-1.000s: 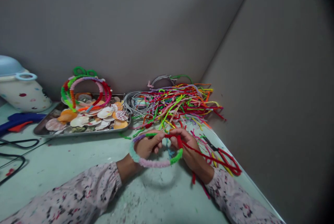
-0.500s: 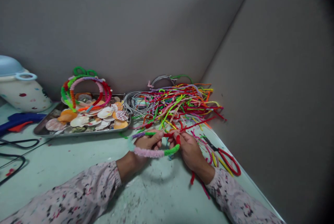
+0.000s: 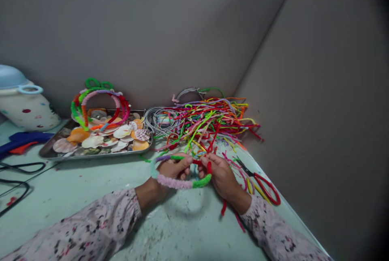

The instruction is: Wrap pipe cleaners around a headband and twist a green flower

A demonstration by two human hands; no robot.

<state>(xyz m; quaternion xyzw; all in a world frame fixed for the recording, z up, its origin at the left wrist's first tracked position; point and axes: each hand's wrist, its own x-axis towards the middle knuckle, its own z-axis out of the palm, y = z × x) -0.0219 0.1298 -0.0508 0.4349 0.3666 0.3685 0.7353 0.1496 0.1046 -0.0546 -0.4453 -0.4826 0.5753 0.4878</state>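
Observation:
Above the table I hold a ring wrapped in fuzzy pipe cleaner (image 3: pixel 174 182), with pink, green, red, purple and pale blue stretches. My left hand (image 3: pixel 172 170) is closed on its far side, thumb near where the green meets the red. Close by, my right hand (image 3: pixel 221 174) pinches the red stretch, where a red pipe cleaner (image 3: pixel 215 135) stands up from the fingers toward the pile. The fingertips of both hands partly hide the red part between them. Behind them lies a heap of loose coloured pipe cleaners (image 3: pixel 200 121).
Left of the heap are coiled grey wire (image 3: pixel 164 120) and a metal tray (image 3: pixel 100 156) of seashells, with finished fuzzy rings (image 3: pixel 86 111) resting on it. Red-handled scissors (image 3: pixel 267 188) lie near the right table edge. A blue glue gun (image 3: pixel 22 141), black cable (image 3: pixel 28 188) and spotted jug (image 3: pixel 28 109) stand left.
The red pipe cleaner's loose end has swung from pointing right to pointing up and away. The ring has dipped slightly toward me and to the right, both hands still on it.

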